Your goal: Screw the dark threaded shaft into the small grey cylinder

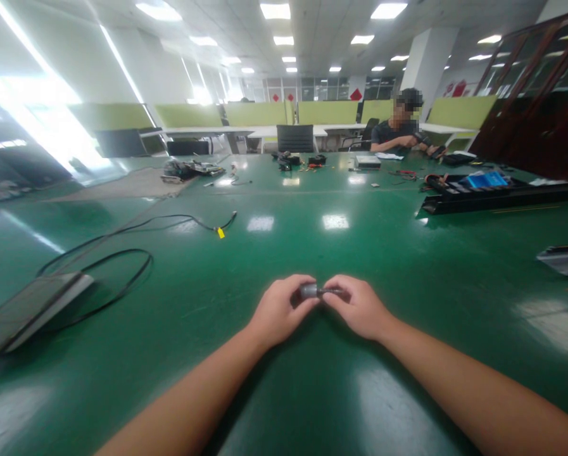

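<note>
Near the middle of the green table, my left hand (284,307) is closed around a small grey metal cylinder (308,291), its thumb below and fingers above. From the cylinder's right end a thin dark rod (328,291) runs towards my right hand (359,307), which pinches it between thumb and fingers. Both hands are close together, only a short gap apart. The fingers cover parts of the cylinder and rod, and I cannot tell whether the two are one piece.
A flat panel device (37,310) lies at the left, beside a black cable (145,253) with a yellow tag. Black metal rails (492,197) and a blue part (487,180) lie at the right. A co-worker (397,130) sits at the far side near electronic parts (193,170).
</note>
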Tool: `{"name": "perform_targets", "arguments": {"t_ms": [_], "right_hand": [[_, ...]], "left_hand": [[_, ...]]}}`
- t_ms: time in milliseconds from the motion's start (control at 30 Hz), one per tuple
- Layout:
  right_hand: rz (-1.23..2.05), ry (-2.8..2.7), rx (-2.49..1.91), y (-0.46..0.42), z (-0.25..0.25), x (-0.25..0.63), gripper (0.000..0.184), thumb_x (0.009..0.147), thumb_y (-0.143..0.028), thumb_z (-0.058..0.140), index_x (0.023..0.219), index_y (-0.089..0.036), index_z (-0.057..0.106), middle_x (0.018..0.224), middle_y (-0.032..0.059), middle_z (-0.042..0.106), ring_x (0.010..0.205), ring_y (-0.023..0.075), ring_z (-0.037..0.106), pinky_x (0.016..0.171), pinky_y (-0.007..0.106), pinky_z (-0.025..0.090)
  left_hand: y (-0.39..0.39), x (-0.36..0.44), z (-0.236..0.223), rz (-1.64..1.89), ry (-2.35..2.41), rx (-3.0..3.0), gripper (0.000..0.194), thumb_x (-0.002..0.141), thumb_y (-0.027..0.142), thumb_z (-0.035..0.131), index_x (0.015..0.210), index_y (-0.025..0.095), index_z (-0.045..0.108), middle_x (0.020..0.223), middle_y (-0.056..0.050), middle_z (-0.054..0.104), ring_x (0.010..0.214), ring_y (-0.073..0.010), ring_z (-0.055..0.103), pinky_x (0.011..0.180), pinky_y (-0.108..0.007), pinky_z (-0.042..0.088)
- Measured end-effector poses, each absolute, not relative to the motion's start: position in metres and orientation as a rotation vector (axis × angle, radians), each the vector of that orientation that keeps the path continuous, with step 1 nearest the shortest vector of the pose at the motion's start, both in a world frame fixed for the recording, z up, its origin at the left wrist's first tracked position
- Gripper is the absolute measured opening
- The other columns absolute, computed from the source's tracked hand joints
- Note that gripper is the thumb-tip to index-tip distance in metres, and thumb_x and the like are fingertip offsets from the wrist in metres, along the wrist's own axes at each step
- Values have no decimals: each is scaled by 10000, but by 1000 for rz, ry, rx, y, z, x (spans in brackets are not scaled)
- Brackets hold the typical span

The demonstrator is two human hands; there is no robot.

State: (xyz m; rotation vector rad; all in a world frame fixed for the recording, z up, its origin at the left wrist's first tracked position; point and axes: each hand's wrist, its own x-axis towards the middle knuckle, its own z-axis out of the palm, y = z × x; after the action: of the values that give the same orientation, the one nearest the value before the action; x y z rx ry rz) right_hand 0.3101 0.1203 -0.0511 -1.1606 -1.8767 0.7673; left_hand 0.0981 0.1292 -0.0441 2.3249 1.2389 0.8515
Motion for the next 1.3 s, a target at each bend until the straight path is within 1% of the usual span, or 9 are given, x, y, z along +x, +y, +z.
{"name": "perform_targets", "arguments": {"t_ms": [467, 633, 833, 1000, 1133, 1300], "right_hand": [[752, -1851, -1165, 119, -50, 309, 109, 886, -246, 613, 936, -201, 698, 866, 9, 684, 783, 169, 618, 707, 273, 447], [773, -1820, -1155, 118, -50, 309, 121, 884, -262, 615, 949, -203, 697, 855, 5, 680, 728, 159, 602, 666, 266, 442], [792, -1805, -1167, 117, -51, 309, 124, 879, -267, 617, 942, -200, 700, 826, 0, 673, 693, 151, 583, 643, 257, 430], [839, -1781, -1161, 119, -50, 310, 149, 890, -291, 603, 951, -195, 698, 802, -4, 663, 660, 144, 564, 626, 253, 420], [845, -1772, -1163, 118, -50, 310, 151, 886, -290, 603, 953, -193, 697, 826, 1, 671, 674, 147, 572, 637, 255, 423], [817, -1759, -1168, 118, -49, 310, 146, 887, -291, 598, 933, -191, 695, 791, -1, 657, 664, 147, 560, 626, 256, 417]], "left_hand": [[129, 96, -47, 902, 1232, 2347, 304, 881, 347, 650, 1167, 260, 598, 1130, -23, 671, 1009, -212, 608, 896, -361, 467], [129, 97, -45, 970, 1197, 2363, 294, 872, 314, 662, 1154, 256, 602, 1104, -20, 677, 992, -200, 615, 882, -345, 476], [130, 98, -45, 1001, 1191, 2365, 299, 863, 294, 672, 1150, 236, 609, 1100, -44, 678, 993, -209, 621, 884, -358, 487], [129, 96, -43, 1093, 1126, 2355, 290, 859, 258, 678, 1140, 236, 610, 1096, -36, 676, 991, -187, 631, 892, -334, 498], [129, 96, -42, 1117, 1117, 2348, 287, 851, 243, 688, 1129, 231, 617, 1091, -39, 681, 987, -187, 639, 895, -332, 502], [130, 96, -44, 1123, 1152, 2335, 296, 845, 255, 701, 1130, 244, 618, 1096, -28, 684, 992, -186, 641, 897, -334, 505]]}}
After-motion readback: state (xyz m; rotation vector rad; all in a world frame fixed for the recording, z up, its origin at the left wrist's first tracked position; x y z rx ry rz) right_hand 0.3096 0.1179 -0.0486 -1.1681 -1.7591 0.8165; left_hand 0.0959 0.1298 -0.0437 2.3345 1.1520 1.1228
